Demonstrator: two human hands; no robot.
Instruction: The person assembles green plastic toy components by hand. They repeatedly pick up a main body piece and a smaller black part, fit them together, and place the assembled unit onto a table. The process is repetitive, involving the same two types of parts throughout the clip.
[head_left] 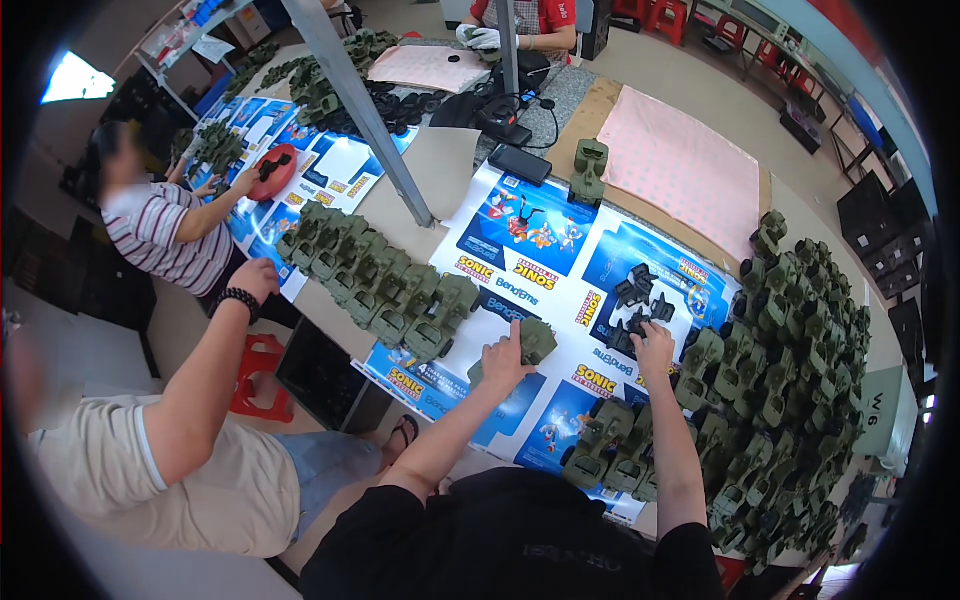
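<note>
The left grip [503, 362] is clamped on a green vehicle-shaped piece [538, 342]; the right grip [653, 345] has its fingertips at loose black parts [637, 288], and I cannot tell whether they pinch one. This piece looks mid-assembly. Lined-up green pieces [375, 280] left of the left grip are perhaps done; the large crowd [785, 370] right of the right grip perhaps waits. Neither pile's state is certain.
</note>
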